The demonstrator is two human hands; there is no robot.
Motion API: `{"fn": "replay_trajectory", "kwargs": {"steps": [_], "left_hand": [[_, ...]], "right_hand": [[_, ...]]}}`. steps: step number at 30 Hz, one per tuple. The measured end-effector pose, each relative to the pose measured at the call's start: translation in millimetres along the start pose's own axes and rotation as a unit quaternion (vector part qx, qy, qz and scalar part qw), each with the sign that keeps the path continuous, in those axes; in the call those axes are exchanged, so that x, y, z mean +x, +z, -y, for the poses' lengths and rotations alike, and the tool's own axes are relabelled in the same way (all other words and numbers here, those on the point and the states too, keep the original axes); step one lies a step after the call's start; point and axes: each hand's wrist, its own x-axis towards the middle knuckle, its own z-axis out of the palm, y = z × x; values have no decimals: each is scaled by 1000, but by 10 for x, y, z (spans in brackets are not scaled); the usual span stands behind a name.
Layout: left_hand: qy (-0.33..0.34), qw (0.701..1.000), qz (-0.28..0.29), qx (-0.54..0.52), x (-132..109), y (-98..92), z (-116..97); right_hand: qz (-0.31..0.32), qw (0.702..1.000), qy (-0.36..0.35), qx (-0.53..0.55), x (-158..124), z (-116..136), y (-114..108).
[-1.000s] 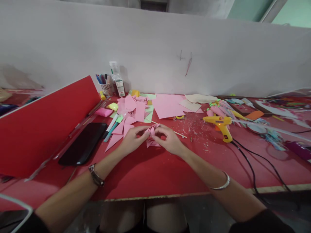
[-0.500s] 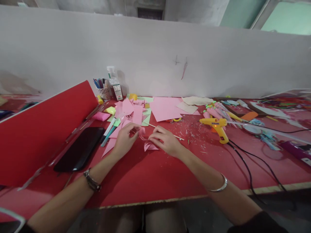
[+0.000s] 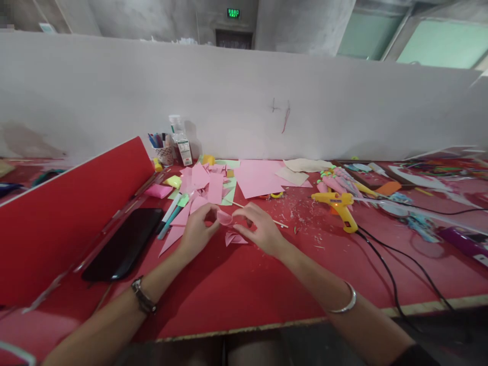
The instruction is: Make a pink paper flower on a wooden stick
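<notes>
One red table point(image 3: 244, 300); over it, right hand point(image 3: 264, 230) with thumb and fingertips parted, cannot tell whether grasping; left hand point(image 3: 196, 231) pinching with thumb and fingers; folded pink paper point(image 3: 235, 239) on the table; between both hands, curled pink paper point(image 3: 224, 218) in the left pinch.

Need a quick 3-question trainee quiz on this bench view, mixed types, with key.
1. True or false: the right hand is holding the yellow glue gun.
2. The black device lies:
A) right of the glue gun
B) left of the left hand
C) between the two hands
3. Fill in: the curled paper at the left hand's fingertips is coloured ____.

Key: 1. False, it lies apart from that hand; 2. B; 3. pink.
</notes>
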Motion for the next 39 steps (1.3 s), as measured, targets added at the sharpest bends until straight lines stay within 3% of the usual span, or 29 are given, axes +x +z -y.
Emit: {"fn": "replay_trajectory", "kwargs": {"steps": [4,8,18,26,33,36,39], "left_hand": [[-18,1000,11,3,-1,-5,-25],[-24,999,25,35,-18,-12,-48],[22,994,54,90,-20,-9,-61],[46,993,-3,109,5,-59,-61],[39,992,-15,123,19,-101,-79],[28,992,29,122,17,-89,-64],[40,982,124,140,4,-71,-54]], "right_hand": [[-12,1000,8,0,1,-3,-3],[28,1000,9,-6,-3,6,-2],[25,1000,4,6,-6,-35,-4],[-2,998,54,-22,35,-106,-56],[-38,996,79,-8,54,-193,-98],[-34,996,86,-14,44,-220,-94],[-5,995,93,-22,38,-233,-74]]}}
